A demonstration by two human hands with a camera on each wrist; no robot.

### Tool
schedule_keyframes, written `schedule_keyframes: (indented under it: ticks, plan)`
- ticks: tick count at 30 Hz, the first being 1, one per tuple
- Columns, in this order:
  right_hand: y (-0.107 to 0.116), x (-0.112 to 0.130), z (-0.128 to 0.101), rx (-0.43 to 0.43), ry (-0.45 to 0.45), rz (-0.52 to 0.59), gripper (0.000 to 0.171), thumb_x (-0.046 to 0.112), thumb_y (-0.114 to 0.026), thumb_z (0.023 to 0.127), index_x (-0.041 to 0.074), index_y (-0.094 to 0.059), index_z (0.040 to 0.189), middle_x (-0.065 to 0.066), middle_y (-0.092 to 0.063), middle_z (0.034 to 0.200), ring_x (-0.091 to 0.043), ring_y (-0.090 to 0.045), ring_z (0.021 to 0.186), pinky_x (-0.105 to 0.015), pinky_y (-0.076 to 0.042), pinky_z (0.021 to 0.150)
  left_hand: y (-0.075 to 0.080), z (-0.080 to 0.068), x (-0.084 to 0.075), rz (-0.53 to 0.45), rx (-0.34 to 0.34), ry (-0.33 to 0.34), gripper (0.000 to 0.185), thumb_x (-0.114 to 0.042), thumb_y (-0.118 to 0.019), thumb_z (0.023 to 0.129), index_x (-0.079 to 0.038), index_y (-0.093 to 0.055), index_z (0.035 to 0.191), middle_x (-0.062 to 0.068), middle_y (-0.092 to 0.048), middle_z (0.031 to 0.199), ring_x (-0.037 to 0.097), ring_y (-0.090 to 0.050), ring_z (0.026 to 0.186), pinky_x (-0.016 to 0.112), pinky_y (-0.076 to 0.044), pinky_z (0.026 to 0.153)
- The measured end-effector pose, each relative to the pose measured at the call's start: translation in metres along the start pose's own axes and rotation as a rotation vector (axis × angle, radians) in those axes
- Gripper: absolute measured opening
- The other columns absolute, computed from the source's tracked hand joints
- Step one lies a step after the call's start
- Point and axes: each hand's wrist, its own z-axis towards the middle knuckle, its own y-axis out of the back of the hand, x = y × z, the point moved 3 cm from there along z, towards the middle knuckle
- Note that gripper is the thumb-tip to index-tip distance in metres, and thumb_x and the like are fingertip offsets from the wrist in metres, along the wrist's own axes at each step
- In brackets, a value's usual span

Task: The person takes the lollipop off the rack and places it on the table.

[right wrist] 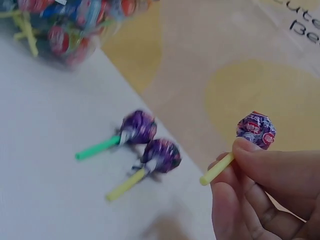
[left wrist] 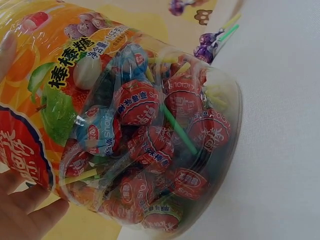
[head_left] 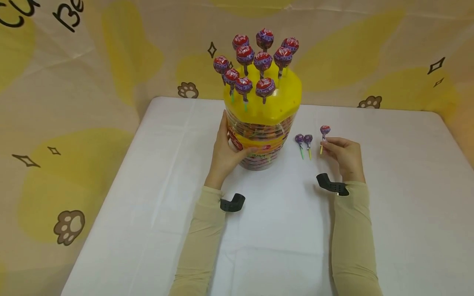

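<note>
A clear plastic jar (head_left: 272,135) of wrapped lollipops with a yellow lid (head_left: 285,105) stands on the table. Several purple-and-red lollipops (head_left: 263,61) stick up from the lid. My left hand (head_left: 223,156) grips the jar's left side, its thumb across the front label; part of this hand (left wrist: 27,212) shows low in the left wrist view. To the right of the jar, my right hand (head_left: 346,158) pinches a lollipop (right wrist: 256,129) by its yellow stick just below the candy, head up. Two more purple lollipops, one green-sticked (right wrist: 139,126) and one yellow-sticked (right wrist: 162,155), lie side by side between hand and jar.
A white cloth covers the table (head_left: 274,230). Behind it hangs a cream and yellow backdrop (head_left: 333,53) with paw prints. Each wrist bears a black camera mount, the left one (head_left: 233,203) and the right one (head_left: 331,185).
</note>
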Motion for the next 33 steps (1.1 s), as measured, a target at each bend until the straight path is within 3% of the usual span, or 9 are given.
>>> schedule_keyframes:
  ticks: [9, 16, 22, 27, 33]
  plan:
    - [0.008, -0.017, 0.007, 0.049, -0.091, -0.058, 0.019, -0.007, -0.066, 0.083, 0.01, -0.073, 0.075, 0.002, -0.069, 0.07, -0.007, -0.066, 0.062, -0.018, -0.056, 0.061, 0.0, -0.001, 0.001, 0.001, 0.003, -0.016, 0.108, -0.023, -0.08, 0.077, -0.015, -0.003, 0.153, 0.007, -0.015, 0.156, 0.023, -0.02, 0.141, 0.042, -0.025, 0.113]
    - [0.006, -0.024, 0.01, 0.017, -0.074, -0.047, 0.018, -0.009, -0.068, 0.081, 0.006, -0.073, 0.073, 0.0, -0.069, 0.07, -0.006, -0.065, 0.061, -0.017, -0.055, 0.059, 0.0, -0.001, 0.0, -0.002, 0.005, -0.036, 0.108, -0.026, -0.079, 0.077, -0.015, -0.003, 0.153, 0.007, -0.015, 0.157, 0.023, -0.02, 0.141, 0.042, -0.025, 0.113]
    - [0.004, -0.025, 0.013, -0.013, -0.032, -0.119, 0.015, -0.009, -0.068, 0.08, 0.003, -0.074, 0.074, 0.002, -0.067, 0.068, -0.004, -0.062, 0.057, -0.015, -0.054, 0.057, 0.001, 0.0, 0.0, -0.002, 0.005, -0.03, 0.109, -0.027, -0.079, 0.077, -0.016, -0.002, 0.153, 0.007, -0.015, 0.156, 0.023, -0.02, 0.141, 0.042, -0.025, 0.113]
    - [0.003, -0.025, 0.014, -0.028, -0.022, -0.242, 0.003, -0.003, -0.072, 0.079, -0.002, -0.074, 0.081, 0.008, -0.066, 0.067, -0.002, -0.059, 0.057, -0.012, -0.052, 0.057, 0.001, 0.0, 0.0, -0.008, 0.006, -0.033, 0.109, -0.033, -0.078, 0.076, -0.016, -0.002, 0.153, 0.007, -0.015, 0.156, 0.023, -0.02, 0.141, 0.043, -0.025, 0.113]
    - [0.003, -0.023, 0.013, -0.025, -0.014, -0.475, 0.023, 0.006, -0.071, 0.083, -0.01, -0.068, 0.099, 0.017, -0.061, 0.064, 0.001, -0.056, 0.058, -0.011, -0.051, 0.058, 0.001, 0.0, 0.002, -0.011, 0.009, -0.049, 0.111, -0.046, -0.073, 0.073, -0.015, -0.003, 0.153, 0.007, -0.015, 0.156, 0.023, -0.021, 0.141, 0.043, -0.025, 0.113]
